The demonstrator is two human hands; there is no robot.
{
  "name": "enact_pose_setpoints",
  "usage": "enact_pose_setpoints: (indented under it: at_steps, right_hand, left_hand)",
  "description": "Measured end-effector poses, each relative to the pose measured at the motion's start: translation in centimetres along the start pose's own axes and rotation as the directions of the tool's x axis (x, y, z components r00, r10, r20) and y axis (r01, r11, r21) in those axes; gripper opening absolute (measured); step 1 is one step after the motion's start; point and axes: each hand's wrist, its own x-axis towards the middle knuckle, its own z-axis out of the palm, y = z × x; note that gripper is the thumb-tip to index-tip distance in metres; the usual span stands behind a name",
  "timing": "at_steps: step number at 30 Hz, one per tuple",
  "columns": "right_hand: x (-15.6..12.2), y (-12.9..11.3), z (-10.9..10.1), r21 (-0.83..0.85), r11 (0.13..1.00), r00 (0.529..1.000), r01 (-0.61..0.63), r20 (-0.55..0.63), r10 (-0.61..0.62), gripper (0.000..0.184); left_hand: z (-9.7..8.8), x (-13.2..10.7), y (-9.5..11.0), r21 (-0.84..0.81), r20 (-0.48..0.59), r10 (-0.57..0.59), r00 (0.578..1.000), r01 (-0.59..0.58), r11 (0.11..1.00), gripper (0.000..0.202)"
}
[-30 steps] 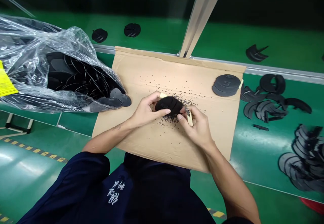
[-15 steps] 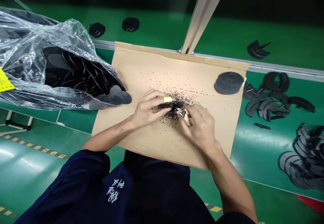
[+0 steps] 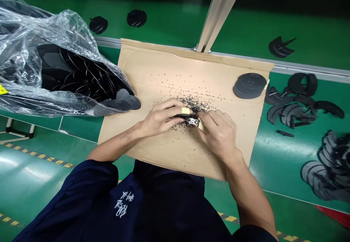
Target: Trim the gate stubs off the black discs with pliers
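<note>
My left hand (image 3: 161, 118) is closed on a thin black rubber piece (image 3: 182, 116), seen almost edge-on, with a tan tape band on one finger. My right hand (image 3: 218, 134) is closed on a small metal cutting tool (image 3: 194, 121) with a pale handle, its tip against the piece. Both hands work over a brown cardboard sheet (image 3: 153, 74) sprinkled with small black trimmings (image 3: 195, 105).
A clear plastic bag (image 3: 54, 63) full of black pieces lies at the left. A stack of black discs (image 3: 250, 85) sits on the cardboard's right corner. Curved black offcuts (image 3: 295, 107) and more pieces (image 3: 330, 169) lie on the green table at right. A metal rail (image 3: 218, 12) slants up behind.
The black piece has been turned from face-up to nearly edge-on between my fingers. My right hand with the tool has closed in on it. The view has shifted slightly.
</note>
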Motion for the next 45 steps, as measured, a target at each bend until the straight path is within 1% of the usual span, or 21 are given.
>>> enact_pose_setpoints:
  at_steps: [5, 8, 11, 16, 20, 22, 23, 25, 27, 28, 29, 31, 34, 35, 37, 38, 40, 42, 43, 44, 45]
  right_hand:
    - [0.1, 0.0, -0.2, -0.046, 0.999, 0.999, 0.025, -0.022, -0.026, 0.012]
    - [0.2, 0.1, -0.4, -0.062, 0.997, 0.999, 0.037, -0.009, -0.037, 0.012]
    - [0.3, 0.2, -0.5, -0.040, 0.998, 0.999, 0.043, 0.012, -0.043, 0.012]
    - [0.2, 0.1, -0.6, -0.052, 0.998, 0.999, 0.041, 0.033, -0.039, 0.015]
    - [0.0, -0.1, -0.3, -0.076, 0.997, 0.998, 0.023, 0.055, -0.019, 0.021]
    - [-0.1, -0.1, 0.1, -0.066, 0.998, 0.998, -0.012, 0.067, 0.016, 0.024]
    - [-0.2, -0.1, 0.3, -0.030, 0.999, 0.997, -0.037, 0.070, 0.039, 0.024]
    - [-0.4, 0.2, 0.8, 0.118, 0.989, 0.994, -0.086, 0.075, 0.077, 0.023]
    - [-0.7, 0.5, 1.1, 0.276, 0.954, 0.992, -0.114, 0.079, 0.096, 0.022]
    - [-0.8, 0.7, 1.1, 0.321, 0.939, 0.991, -0.123, 0.083, 0.101, 0.022]
    - [-0.8, 0.9, 1.1, 0.333, 0.933, 0.990, -0.133, 0.086, 0.111, 0.022]
    - [-0.9, 1.2, 0.9, 0.304, 0.940, 0.987, -0.157, 0.090, 0.136, 0.021]
    - [-0.8, 1.7, 0.3, 0.251, 0.953, 0.985, -0.169, 0.073, 0.155, 0.015]
    - [-0.7, 1.8, 0.1, 0.230, 0.960, 0.987, -0.161, 0.059, 0.151, 0.014]
    - [-0.6, 2.0, -0.1, 0.160, 0.977, 0.990, -0.139, 0.032, 0.135, 0.013]
    - [-0.6, 2.0, -0.1, 0.120, 0.985, 0.992, -0.128, 0.036, 0.124, 0.013]
    - [-0.6, 1.9, 0.2, 0.051, 0.992, 0.989, -0.119, 0.093, 0.114, 0.011]
    - [-0.5, 1.7, 0.6, 0.022, 0.991, 0.976, -0.132, 0.180, 0.126, 0.007]
    - [-0.5, 1.6, 0.9, 0.021, 0.990, 0.967, -0.142, 0.215, 0.134, 0.005]
    - [-0.5, 1.4, 1.1, 0.022, 0.988, 0.962, -0.151, 0.234, 0.142, 0.003]
    - [-0.6, 1.3, 1.2, 0.024, 0.987, 0.960, -0.159, 0.238, 0.149, 0.002]
  left_hand:
    - [-0.5, 0.2, 0.0, -0.034, 0.055, 0.015, 0.998, -0.013, 0.999, 0.028]
    - [-0.8, 0.3, 0.1, -0.069, 0.100, -0.012, 0.995, 0.019, 0.997, 0.028]
    - [-1.1, 0.5, 0.2, -0.089, 0.145, -0.032, 0.989, 0.045, 0.995, 0.026]
    - [-1.2, 0.5, 0.2, -0.098, 0.154, -0.038, 0.987, 0.053, 0.994, 0.025]
    - [-1.1, 0.3, 0.2, -0.096, 0.152, -0.046, 0.987, 0.062, 0.993, 0.023]
    - [-0.9, 0.3, 0.1, -0.099, 0.141, -0.052, 0.989, 0.067, 0.993, 0.022]
    - [-0.8, 0.3, 0.0, -0.100, 0.132, -0.055, 0.990, 0.068, 0.993, 0.023]
    - [-0.7, 0.3, -0.1, -0.091, 0.102, -0.068, 0.992, 0.078, 0.993, 0.024]
    - [-0.6, 0.4, -0.1, -0.072, 0.061, -0.090, 0.994, 0.094, 0.993, 0.026]
    - [-0.5, 0.5, -0.1, -0.063, 0.040, -0.106, 0.994, 0.108, 0.992, 0.026]
    - [-0.4, 0.6, 0.0, -0.058, 0.019, -0.124, 0.992, 0.125, 0.990, 0.026]
    - [-0.3, 0.7, 0.3, -0.054, -0.018, -0.171, 0.985, 0.170, 0.984, 0.025]
    - [-0.3, 0.7, 0.6, -0.050, -0.072, -0.263, 0.962, 0.260, 0.964, 0.022]
    - [-0.4, 0.7, 0.4, -0.049, -0.099, -0.292, 0.951, 0.288, 0.956, 0.023]
    - [-1.0, 0.9, -0.4, -0.071, -0.192, -0.337, 0.922, 0.329, 0.942, 0.026]
    - [-1.5, 1.2, -1.2, -0.095, -0.255, -0.352, 0.901, 0.339, 0.936, 0.029]
    - [-2.9, 2.5, -3.7, -0.157, -0.385, -0.371, 0.845, 0.336, 0.929, 0.038]
    - [-4.4, 4.9, -6.9, -0.232, -0.482, -0.418, 0.770, 0.348, 0.908, 0.046]
    - [-5.0, 6.5, -8.6, -0.271, -0.512, -0.466, 0.721, 0.380, 0.885, 0.047]
    - [-5.5, 8.2, -10.2, -0.307, -0.533, -0.534, 0.656, 0.438, 0.845, 0.045]
    - [-5.8, 9.9, -11.7, -0.331, -0.546, -0.607, 0.577, 0.518, 0.789, 0.042]
